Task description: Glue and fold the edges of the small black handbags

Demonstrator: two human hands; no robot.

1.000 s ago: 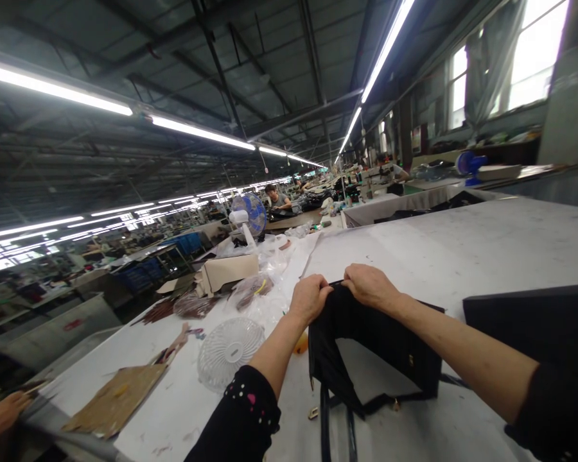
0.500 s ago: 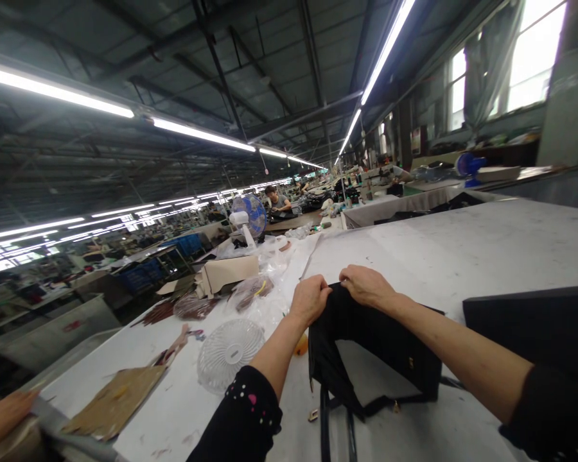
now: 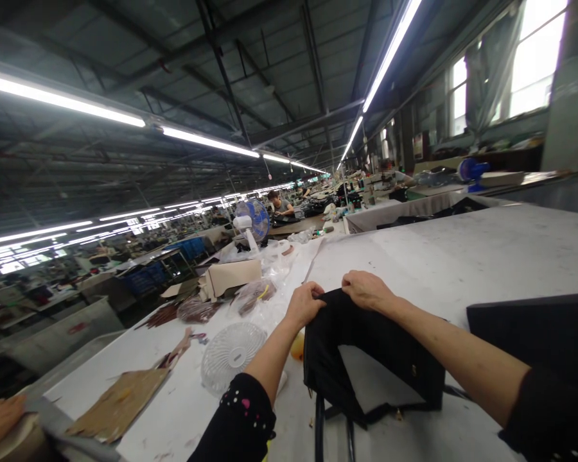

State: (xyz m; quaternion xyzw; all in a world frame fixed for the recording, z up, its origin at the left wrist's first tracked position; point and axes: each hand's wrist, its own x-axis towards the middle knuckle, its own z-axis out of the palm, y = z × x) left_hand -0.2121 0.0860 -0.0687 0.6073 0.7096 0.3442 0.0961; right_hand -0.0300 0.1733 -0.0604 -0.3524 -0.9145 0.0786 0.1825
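Observation:
A black bag (image 3: 390, 337) with small gold-coloured metal fittings stands on the white table (image 3: 462, 256), its opening towards me. My left hand (image 3: 306, 303) pinches the far left corner of its edge. A short way to the right, my right hand (image 3: 366, 289) grips the same edge with bent fingers. Dark straps (image 3: 320, 427) hang from the bag's near left side. The fingertips are partly hidden behind the black material.
Left of the bag lie a white fan (image 3: 234, 356), a brown cardboard piece (image 3: 120, 404) and clear plastic bags (image 3: 255, 295). A black panel-like piece (image 3: 534, 337) lies on the right. Another person's hand (image 3: 2, 420) shows at the lower left. A blue fan (image 3: 255, 219) stands further back.
My left hand has shifted slightly left and down along the bag's edge, its fingers a bit more apart from my right hand. The bag's left side has moved slightly left.

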